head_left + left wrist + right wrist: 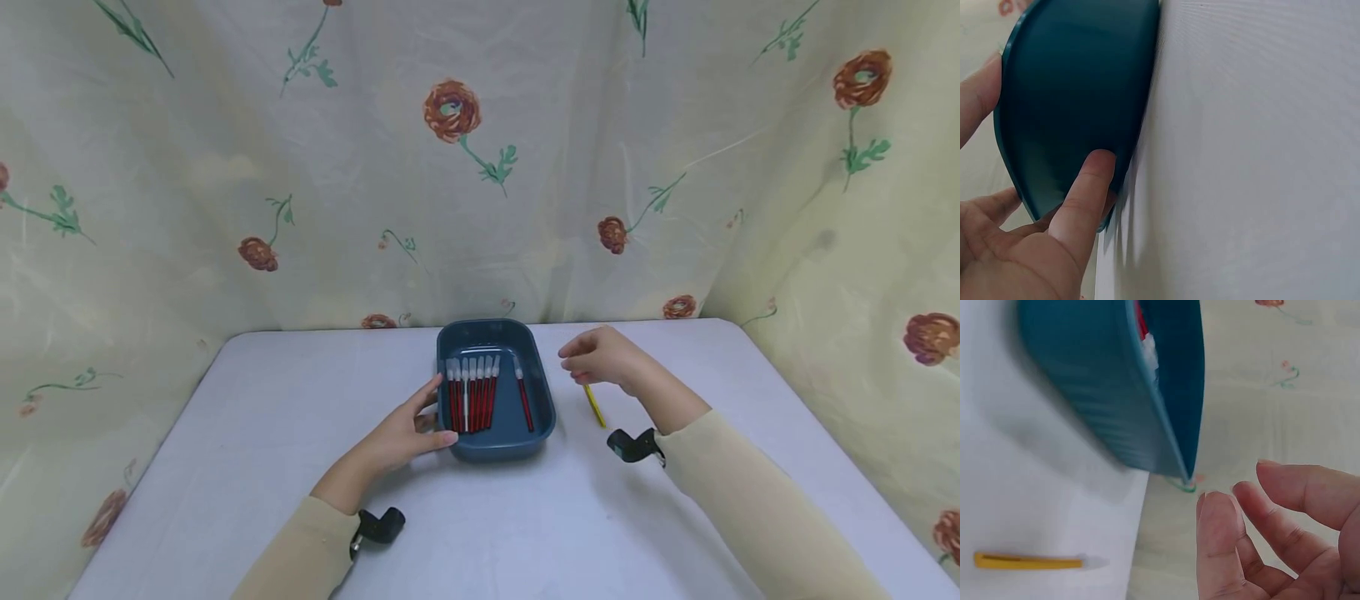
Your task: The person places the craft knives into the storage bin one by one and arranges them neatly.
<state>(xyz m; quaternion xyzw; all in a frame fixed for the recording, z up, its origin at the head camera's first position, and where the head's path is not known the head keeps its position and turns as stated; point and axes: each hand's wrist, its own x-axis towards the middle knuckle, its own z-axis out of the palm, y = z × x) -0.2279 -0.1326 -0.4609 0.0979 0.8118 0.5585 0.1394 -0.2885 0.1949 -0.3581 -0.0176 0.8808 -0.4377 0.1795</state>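
Note:
A deep blue plastic tray (498,450) stands at the middle of the table. My left hand (401,435) holds it at the near left corner, thumb against the outer wall and fingers along the left side. Inside lie several slim red pens (491,400) with whitish caps, side by side at the left, one white stick (466,400) among them. Another red pen (524,400) lies apart at the right. My right hand (603,358) hovers right of the tray, fingers loosely bent and holding nothing. Below it on the table is a yellow pen (1029,560) with a clear tip.
The table (480,533) has a white cover. A floral curtain (360,183) hangs behind it and along both sides. A black wrist camera (632,446) sits at the right cuff, and another black camera (381,525) at the left cuff.

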